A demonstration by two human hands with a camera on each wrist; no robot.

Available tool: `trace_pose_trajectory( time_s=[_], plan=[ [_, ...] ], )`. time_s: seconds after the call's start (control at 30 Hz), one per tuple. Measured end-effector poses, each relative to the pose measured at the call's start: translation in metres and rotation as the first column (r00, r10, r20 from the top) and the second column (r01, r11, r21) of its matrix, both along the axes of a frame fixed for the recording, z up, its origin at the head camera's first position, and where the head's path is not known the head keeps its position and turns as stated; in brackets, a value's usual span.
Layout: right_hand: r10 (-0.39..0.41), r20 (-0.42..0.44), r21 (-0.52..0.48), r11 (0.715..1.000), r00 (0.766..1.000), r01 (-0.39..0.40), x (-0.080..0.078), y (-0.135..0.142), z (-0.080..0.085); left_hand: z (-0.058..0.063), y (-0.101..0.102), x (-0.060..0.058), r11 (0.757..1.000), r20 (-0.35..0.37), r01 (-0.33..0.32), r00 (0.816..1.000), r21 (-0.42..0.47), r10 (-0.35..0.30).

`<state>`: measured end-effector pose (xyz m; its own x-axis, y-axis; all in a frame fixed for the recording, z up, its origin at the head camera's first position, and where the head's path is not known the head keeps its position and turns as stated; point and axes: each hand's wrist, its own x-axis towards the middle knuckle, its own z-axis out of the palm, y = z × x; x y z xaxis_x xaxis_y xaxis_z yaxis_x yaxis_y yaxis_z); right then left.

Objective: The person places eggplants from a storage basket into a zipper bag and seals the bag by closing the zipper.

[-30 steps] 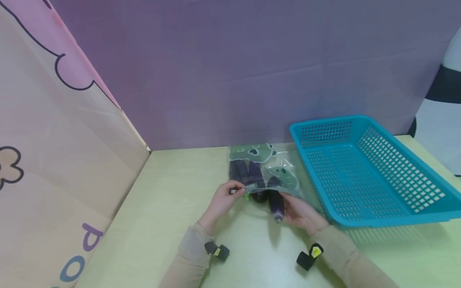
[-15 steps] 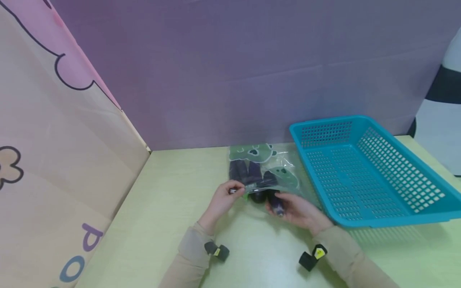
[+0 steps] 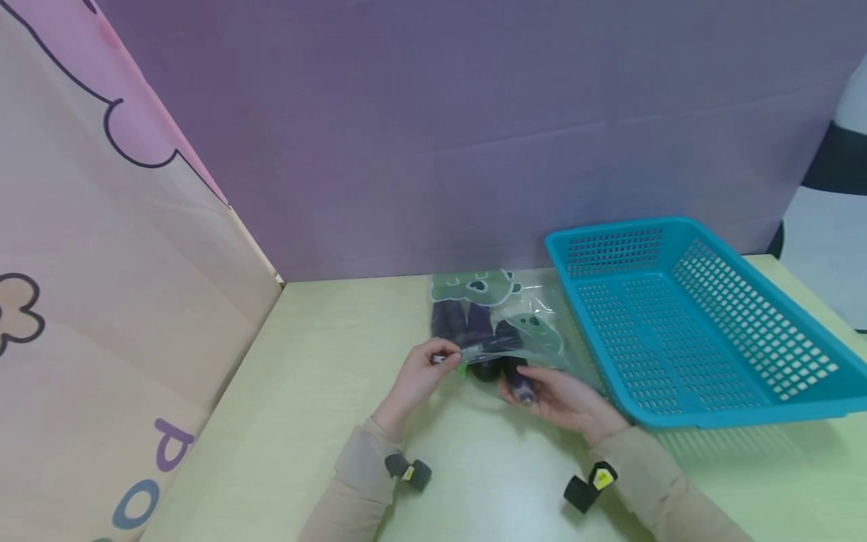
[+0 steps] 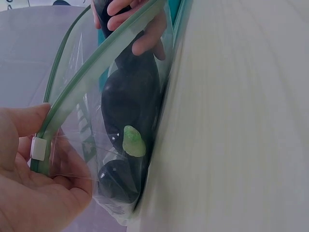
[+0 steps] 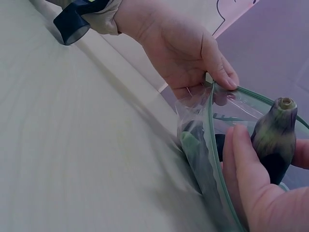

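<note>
My left hand [image 3: 416,376] pinches the mouth of a clear zip bag [image 3: 538,297] with green bear prints, beside its white slider [image 4: 38,148]. The bag lies on the table with its mouth toward me. Several dark purple eggplants [image 3: 479,322] show through the plastic, and a pale green lump [image 4: 133,141] sits among them. At the open mouth, my right hand [image 3: 565,399] grips another eggplant [image 5: 277,133] between thumb and fingers. The tip of this eggplant sticks out toward me; its far part is inside the bag.
A turquoise plastic basket [image 3: 612,350] with perforated sides stands on the right, close to the bag. The pale wooden table [image 3: 305,384] extends to the left. A purple backdrop [image 3: 420,150] rises behind, and a printed panel [image 3: 135,301] borders the left side.
My right hand has shifted a little left, its fingers coming round under the eggplant, whose tip has moved slightly toward the bag. The left hand and basket stay put.
</note>
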<state>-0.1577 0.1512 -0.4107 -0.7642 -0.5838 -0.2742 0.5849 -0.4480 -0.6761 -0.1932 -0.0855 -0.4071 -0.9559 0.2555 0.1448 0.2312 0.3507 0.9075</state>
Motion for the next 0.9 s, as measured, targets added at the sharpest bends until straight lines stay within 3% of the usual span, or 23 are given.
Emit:
trace_pose_trajectory(
  time_s=[0.23,0.6,0.9],
  plan=[
    [-0.040,0.013,-0.004,0.999,0.999,0.041,0.001,-0.002,0.000,0.000,0.000,0.000,1.000,-0.006,-0.001,1.000,-0.002,0.001],
    [-0.081,0.106,-0.175,0.980,0.991,0.099,-0.002,-0.006,-0.008,-0.001,0.000,-0.001,1.000,-0.013,0.002,1.000,-0.018,-0.002],
    [-0.129,0.151,-0.200,0.967,0.980,0.158,-0.005,-0.011,-0.009,-0.001,0.000,-0.001,1.000,-0.005,-0.001,1.000,-0.021,0.001]
  ],
)
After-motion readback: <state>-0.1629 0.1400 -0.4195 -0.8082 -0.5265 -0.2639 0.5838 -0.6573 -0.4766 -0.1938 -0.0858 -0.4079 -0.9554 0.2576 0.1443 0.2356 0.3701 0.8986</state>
